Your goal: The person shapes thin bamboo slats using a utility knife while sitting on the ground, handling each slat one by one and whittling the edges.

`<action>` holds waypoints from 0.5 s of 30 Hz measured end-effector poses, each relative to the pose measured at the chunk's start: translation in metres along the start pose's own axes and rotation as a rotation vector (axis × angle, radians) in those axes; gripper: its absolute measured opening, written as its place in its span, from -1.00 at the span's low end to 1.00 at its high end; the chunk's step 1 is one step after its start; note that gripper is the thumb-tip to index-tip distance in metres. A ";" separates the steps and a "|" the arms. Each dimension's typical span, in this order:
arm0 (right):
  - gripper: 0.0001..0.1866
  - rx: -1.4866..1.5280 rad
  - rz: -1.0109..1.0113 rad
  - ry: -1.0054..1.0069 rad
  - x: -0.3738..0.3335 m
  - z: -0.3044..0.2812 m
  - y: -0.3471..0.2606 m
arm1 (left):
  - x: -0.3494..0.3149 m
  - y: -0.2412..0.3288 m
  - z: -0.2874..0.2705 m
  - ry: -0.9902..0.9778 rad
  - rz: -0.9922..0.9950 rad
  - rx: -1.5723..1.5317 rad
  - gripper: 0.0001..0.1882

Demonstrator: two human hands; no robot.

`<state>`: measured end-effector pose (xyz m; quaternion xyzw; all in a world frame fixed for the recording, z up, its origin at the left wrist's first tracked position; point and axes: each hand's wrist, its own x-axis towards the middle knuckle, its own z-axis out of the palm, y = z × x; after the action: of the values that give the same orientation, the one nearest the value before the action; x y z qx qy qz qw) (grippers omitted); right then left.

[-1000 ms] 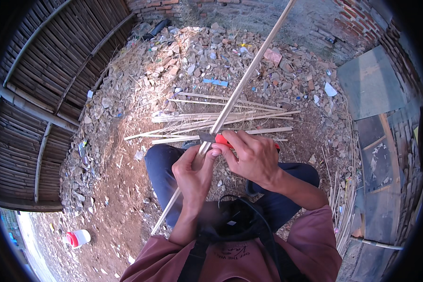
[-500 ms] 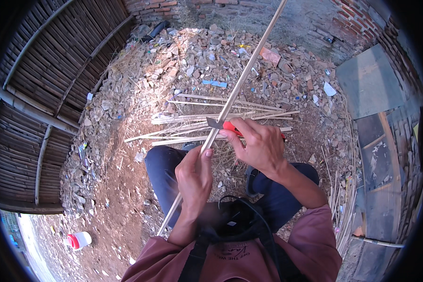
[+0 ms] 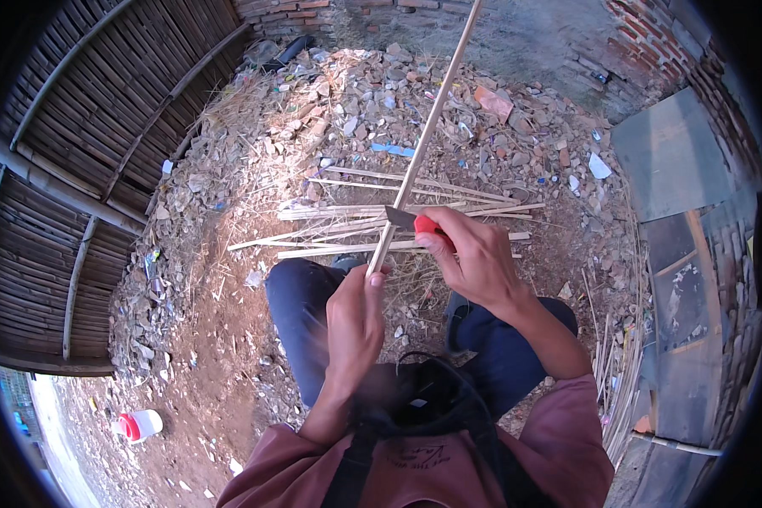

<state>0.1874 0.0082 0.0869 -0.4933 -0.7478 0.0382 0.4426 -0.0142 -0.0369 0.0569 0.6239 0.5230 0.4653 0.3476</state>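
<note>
So your strip (image 3: 431, 127) looks long, slim and pale tan, pretty straight; your left hand (image 3: 353, 317) grips it, your right hand (image 3: 477, 254) clutches a red-handled knife (image 3: 402, 218)

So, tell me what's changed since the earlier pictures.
The right hand has moved the red-handled knife forward along the wooden strip, away from the left hand. The strip's far part has swung left. Nothing was taken up or let go: the left hand still grips the strip, the right the knife. The loose strips on the ground stay put.
</note>
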 end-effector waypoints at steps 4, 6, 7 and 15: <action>-0.72 -0.005 -0.170 -0.154 -0.019 0.015 -0.007 | 0.001 0.013 -0.003 -0.057 -0.082 -0.036 -0.71; -0.72 -0.023 -0.187 -0.179 -0.021 0.016 -0.010 | 0.000 0.005 -0.004 -0.056 -0.061 0.002 -0.72; -0.71 -0.030 -0.157 -0.223 -0.021 0.015 -0.012 | -0.001 0.002 -0.005 -0.057 -0.039 0.039 -0.72; -0.67 -0.097 -0.159 -0.223 -0.021 0.015 -0.013 | 0.000 0.017 -0.005 0.005 0.058 0.090 -0.89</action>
<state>0.1703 -0.0093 0.0708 -0.4459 -0.8302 0.0213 0.3340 -0.0130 -0.0407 0.0744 0.6525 0.5259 0.4530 0.3042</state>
